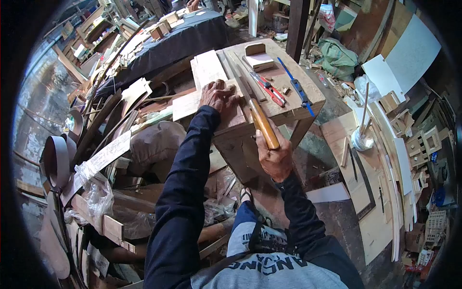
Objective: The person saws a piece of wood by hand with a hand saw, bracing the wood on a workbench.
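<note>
My right hand (275, 156) is wrapped round the wooden handle (263, 124) of a tool at the front edge of the small wooden table (288, 79). The tool's narrow metal blade (244, 89) points away over the tabletop. My left hand (220, 95) presses on pale wooden boards (207, 67), its fingers bent and close together, just left of the blade. A red cutter (273, 92) and a blue tool (298, 89) lie to the right of the blade. Behind them sits a small wooden piece with an upright back (257, 57).
Scrap wood and plastic wrap (96, 192) are piled at left. A dark-covered table (178, 41) stands behind, with a person's hand (192, 5) at its far side. Boards (375, 231), a pot with sticks (362, 139) and small wooden frames (416, 144) are at right.
</note>
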A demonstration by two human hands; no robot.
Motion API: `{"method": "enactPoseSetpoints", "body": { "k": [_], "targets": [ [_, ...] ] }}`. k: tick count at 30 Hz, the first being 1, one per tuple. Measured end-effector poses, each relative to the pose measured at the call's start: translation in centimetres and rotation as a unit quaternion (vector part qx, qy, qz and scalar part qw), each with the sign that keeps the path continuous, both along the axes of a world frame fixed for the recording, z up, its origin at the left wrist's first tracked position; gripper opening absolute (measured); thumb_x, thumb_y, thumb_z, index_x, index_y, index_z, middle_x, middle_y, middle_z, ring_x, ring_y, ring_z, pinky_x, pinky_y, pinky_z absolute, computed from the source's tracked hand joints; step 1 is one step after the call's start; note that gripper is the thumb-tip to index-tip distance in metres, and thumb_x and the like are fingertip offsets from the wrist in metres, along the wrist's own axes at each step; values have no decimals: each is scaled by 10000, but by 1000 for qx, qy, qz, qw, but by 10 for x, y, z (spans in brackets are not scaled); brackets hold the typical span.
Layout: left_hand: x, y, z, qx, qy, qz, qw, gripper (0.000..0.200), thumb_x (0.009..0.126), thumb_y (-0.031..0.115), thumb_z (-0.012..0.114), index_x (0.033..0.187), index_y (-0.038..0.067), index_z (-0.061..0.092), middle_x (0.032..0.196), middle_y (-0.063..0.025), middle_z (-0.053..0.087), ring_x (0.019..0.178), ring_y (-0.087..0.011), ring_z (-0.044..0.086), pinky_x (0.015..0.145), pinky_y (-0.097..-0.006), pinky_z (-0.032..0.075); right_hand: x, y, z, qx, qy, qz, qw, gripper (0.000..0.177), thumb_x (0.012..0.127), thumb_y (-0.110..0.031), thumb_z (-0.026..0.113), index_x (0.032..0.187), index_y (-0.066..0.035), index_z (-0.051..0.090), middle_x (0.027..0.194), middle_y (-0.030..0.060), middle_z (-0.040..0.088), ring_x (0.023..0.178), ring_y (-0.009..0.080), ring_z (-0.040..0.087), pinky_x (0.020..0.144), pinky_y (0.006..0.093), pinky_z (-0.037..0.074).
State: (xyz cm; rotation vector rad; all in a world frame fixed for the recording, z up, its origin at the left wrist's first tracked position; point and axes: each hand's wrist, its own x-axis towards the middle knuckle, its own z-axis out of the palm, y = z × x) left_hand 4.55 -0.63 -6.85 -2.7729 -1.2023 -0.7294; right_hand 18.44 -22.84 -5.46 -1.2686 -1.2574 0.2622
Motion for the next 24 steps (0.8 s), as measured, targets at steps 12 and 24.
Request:
{"method": "enactPoseSetpoints", "body": {
  "k": [12, 24],
  "targets": [
    [4, 19, -18, 6, -25, 9, 1000, 417, 873, 586, 622, 1063, 257, 793, 1277, -122, 601, 1234, -355, 492, 1100, -441, 344, -2, -55, 7, -128, -9, -8, 992, 393, 931, -77, 597, 1292, 73, 555, 1105, 262, 673, 977, 351, 709, 829, 412, 555],
    [6, 23, -9, -5, 2, 36, 999, 399, 918, 562, 588, 1121, 270, 768, 1252, -126, 621, 1179, -345, 516, 1079, -425, 357, 11, -125, 9, -92, -22, -33, 995, 382, 948, -122, 582, 1264, 93, 578, 1025, 227, 689, 849, 283, 705, 779, 343, 549]
  ]
}}
